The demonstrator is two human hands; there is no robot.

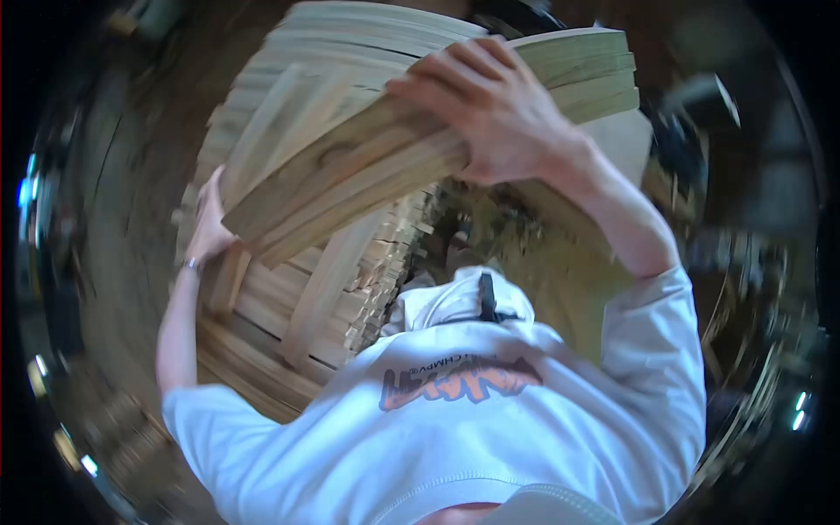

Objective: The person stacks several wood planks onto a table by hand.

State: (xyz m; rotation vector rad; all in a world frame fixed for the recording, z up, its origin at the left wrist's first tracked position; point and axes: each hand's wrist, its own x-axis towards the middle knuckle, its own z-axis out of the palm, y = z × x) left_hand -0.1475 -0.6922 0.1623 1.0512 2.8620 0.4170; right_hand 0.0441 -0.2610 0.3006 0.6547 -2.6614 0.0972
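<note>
Clearly, the right hand (494, 114) clasped a bundle of wooden slats (350, 171) at upper centre; the left hand (208, 223) was at its left end, grip unclear.

A broad, layered stack of pale, flat wooden boards (350, 22) with an uneven, stepped edge stands over a dull brown floor (114, 175); what its base rests on is hidden. Flat, light-coloured wooden strips (324, 293) lie crosswise directly on the stack, spaced apart. Beside the stack's ragged edge, the floor looks yellowish tan, with small blurred brownish bits (499, 214) scattered on it.
</note>
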